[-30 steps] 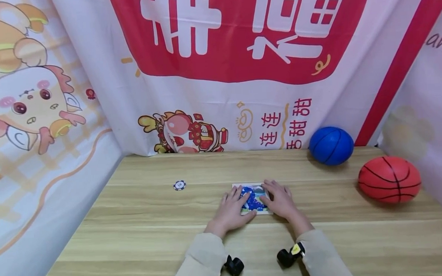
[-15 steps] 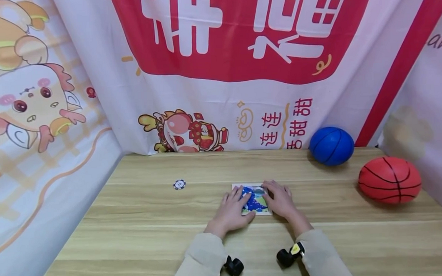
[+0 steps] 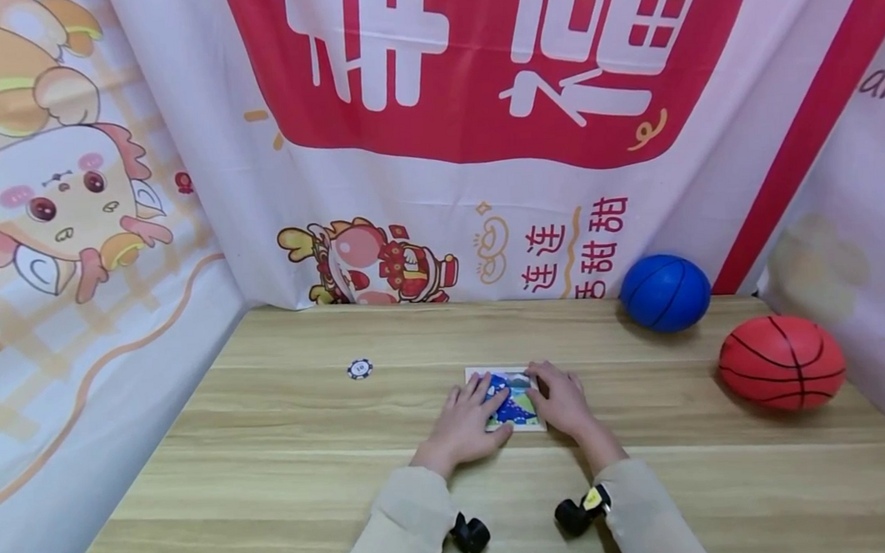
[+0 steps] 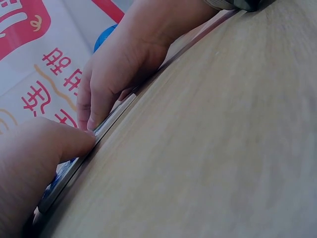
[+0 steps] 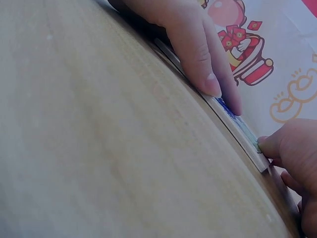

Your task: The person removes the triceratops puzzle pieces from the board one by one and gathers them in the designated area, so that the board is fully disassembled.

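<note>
A small flat picture board [image 3: 522, 406] with a blue and green picture and a pale rim lies on the table, between both hands. My left hand [image 3: 465, 417] rests over its left part with fingers spread, the thumb at the near edge. At the right side, my right hand [image 3: 561, 397] grips the board's edge, thumb on top and fingers bent beside it. From the left wrist, the board [image 4: 74, 168] shows as a thin slab with the right hand [image 4: 121, 64] beyond it. In the right wrist view, left fingertips touch the board [image 5: 237, 126]; the fingers partly cover the picture.
A blue and white chip [image 3: 360, 369] lies left of the board on the wooden table [image 3: 271, 452]. A blue ball [image 3: 664, 292] and a red ball [image 3: 782, 363] stand at the back right. Printed cloth [image 3: 422, 177] hangs along the back and sides.
My right thumb has drawn back slightly to the right, uncovering more of the picture. The left hand has shifted very little, and the board stays about where it was.
</note>
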`<action>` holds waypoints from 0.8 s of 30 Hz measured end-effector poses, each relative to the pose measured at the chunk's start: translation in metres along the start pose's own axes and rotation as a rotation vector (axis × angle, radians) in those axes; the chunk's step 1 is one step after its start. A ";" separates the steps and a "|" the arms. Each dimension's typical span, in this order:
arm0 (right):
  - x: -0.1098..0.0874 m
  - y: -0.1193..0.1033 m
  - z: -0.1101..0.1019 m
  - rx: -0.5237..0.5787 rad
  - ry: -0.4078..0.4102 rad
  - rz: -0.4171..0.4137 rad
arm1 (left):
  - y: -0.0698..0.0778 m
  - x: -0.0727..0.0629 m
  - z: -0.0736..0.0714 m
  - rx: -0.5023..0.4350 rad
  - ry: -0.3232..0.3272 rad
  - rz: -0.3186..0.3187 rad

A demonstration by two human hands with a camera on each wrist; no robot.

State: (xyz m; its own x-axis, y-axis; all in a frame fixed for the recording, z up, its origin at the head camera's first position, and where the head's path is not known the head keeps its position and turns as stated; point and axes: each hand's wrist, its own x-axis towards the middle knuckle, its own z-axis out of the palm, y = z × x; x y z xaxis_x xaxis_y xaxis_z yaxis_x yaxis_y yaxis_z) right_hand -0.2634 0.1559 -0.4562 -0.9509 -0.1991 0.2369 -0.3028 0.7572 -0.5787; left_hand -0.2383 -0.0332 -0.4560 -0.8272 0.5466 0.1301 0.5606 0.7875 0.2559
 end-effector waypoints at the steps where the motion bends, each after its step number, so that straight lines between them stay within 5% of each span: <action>1: 0.001 0.000 0.000 0.002 0.001 -0.003 | 0.000 0.000 0.000 -0.002 0.001 0.000; 11: 0.005 -0.007 -0.003 0.000 -0.044 0.035 | 0.001 -0.001 -0.002 -0.023 -0.005 -0.002; 24: 0.008 -0.004 0.002 -0.006 -0.003 0.045 | 0.004 0.000 -0.002 -0.028 -0.020 0.029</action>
State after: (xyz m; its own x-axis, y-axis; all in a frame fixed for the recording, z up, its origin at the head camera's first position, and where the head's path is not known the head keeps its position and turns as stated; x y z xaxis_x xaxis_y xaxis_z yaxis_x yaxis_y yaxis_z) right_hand -0.2702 0.1501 -0.4530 -0.9638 -0.1662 0.2084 -0.2589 0.7694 -0.5839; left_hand -0.2362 -0.0305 -0.4535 -0.8095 0.5751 0.1184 0.5829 0.7630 0.2793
